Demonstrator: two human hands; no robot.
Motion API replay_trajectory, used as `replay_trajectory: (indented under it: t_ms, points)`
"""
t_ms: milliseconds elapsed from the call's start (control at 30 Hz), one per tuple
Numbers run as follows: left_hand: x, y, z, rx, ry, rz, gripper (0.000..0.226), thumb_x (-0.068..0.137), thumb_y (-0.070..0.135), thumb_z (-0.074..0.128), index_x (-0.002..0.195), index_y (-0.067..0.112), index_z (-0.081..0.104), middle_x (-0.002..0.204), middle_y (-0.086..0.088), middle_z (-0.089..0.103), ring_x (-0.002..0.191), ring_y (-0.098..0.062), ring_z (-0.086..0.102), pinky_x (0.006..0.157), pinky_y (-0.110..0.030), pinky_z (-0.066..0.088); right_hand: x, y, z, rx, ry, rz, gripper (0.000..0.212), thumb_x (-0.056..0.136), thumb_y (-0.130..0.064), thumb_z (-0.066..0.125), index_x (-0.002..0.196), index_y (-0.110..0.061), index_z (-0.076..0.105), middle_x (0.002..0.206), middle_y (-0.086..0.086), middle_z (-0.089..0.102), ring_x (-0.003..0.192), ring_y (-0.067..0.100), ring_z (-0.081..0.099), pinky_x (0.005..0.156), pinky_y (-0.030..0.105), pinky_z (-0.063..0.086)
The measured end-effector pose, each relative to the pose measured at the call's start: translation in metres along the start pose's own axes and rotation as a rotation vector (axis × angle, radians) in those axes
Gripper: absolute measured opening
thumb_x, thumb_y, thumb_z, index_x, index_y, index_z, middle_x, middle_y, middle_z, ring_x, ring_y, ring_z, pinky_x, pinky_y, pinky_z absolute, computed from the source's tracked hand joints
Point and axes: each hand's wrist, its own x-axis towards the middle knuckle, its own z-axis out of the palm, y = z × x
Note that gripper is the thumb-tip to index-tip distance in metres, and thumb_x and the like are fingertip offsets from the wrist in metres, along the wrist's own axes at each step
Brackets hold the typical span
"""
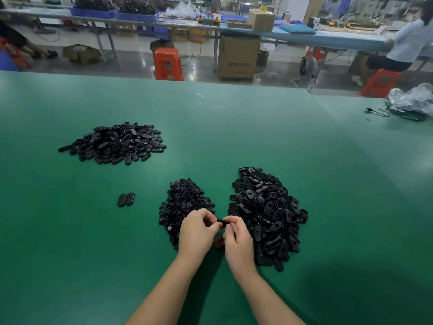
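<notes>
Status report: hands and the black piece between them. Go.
Left hand, right hand: both pinching one black piece. Piece held over green table, between small-parts pile and oval-shell pile. Nothing in the way.

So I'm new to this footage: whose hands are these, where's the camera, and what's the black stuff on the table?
The one picture comes from a camera worn on a person's head, looking down at their own bare hands. The left hand and right hand pinch one small black part between them. On the green table lie three piles of black plastic parts: a small-piece pile by the left hand, an oval pile right, a far pile left, plus two loose ovals.
</notes>
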Motion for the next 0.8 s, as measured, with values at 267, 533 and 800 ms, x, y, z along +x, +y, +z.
replay_trajectory:
  t_ms: [267,533,800]
  points:
    - [0.008,-0.01,-0.004,-0.155,-0.12,0.002,0.01,0.078,0.021,0.084,0.079,0.028,0.076,0.064,0.01,0.066,0.054,0.001,0.052,0.055,-0.013,0.039,0.0,0.002,0.002,0.07,-0.01,-0.027,0.018,0.102,-0.012,0.054,0.099,-0.029,0.059,0.079,-0.004,0.071,0.063,0.01,0.063,0.063,0.029,0.054]
    - [0.006,-0.013,-0.001,-0.25,-0.164,-0.029,0.006,0.085,0.018,0.078,0.085,0.024,0.079,0.069,0.009,0.073,0.052,0.003,0.056,0.055,-0.017,0.042,0.0,0.001,0.001,0.088,-0.03,-0.012,0.015,0.104,-0.011,0.051,0.099,-0.023,0.059,0.066,-0.005,0.061,0.055,0.008,0.055,0.053,0.029,0.05]
    - [0.006,-0.013,-0.002,-0.236,-0.171,-0.053,0.006,0.086,0.02,0.077,0.084,0.026,0.078,0.068,0.008,0.072,0.049,-0.001,0.054,0.052,-0.023,0.045,0.0,0.001,0.002,0.039,-0.029,-0.013,0.017,0.104,-0.014,0.05,0.098,-0.028,0.058,0.063,-0.007,0.061,0.053,0.008,0.055,0.055,0.039,0.053]
